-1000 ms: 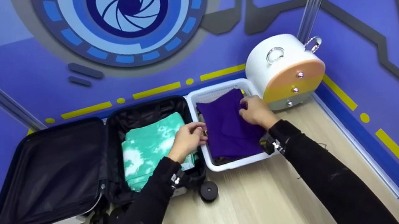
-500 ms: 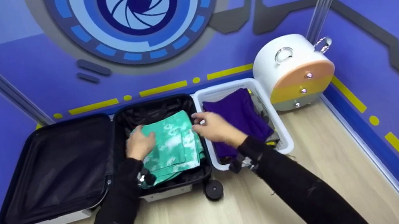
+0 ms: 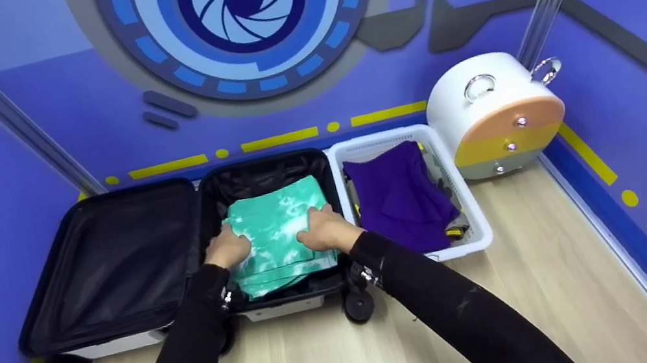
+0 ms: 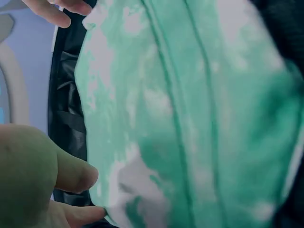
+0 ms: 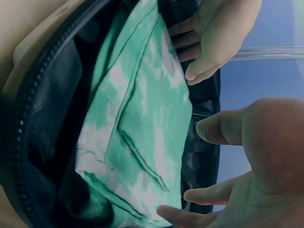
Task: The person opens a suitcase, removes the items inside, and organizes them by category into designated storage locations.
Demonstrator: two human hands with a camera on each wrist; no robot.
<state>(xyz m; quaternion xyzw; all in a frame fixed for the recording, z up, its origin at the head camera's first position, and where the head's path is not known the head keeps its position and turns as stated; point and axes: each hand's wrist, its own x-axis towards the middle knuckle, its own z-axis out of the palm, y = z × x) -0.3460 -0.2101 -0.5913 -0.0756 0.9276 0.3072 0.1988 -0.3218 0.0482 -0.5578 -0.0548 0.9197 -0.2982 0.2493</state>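
A folded green-and-white tie-dye garment [image 3: 277, 215] lies in the right half of an open black-lined suitcase [image 3: 265, 164]. My left hand [image 3: 227, 249] is at the garment's left side, its thumb over the cloth and a fingertip at the edge in the left wrist view. On the opposite side is my right hand [image 3: 326, 228]; the right wrist view shows its thumb and fingers spread, with fingertips [image 5: 167, 213] at the garment's corner. A seam [image 4: 173, 109] runs across the cloth.
The suitcase's other half, a black-lined lid [image 3: 126, 260], lies flat at the left. A white plastic basket [image 3: 477, 228] with a folded purple cloth [image 3: 398, 195] on other clothes stands at the right. Beyond it, a rounded white drawer box [image 3: 499, 112] stands by the wall.
Both hands have come down onto opposite sides of the green garment. The right hand has moved left from the basket with the purple cloth. The head view has shifted slightly.
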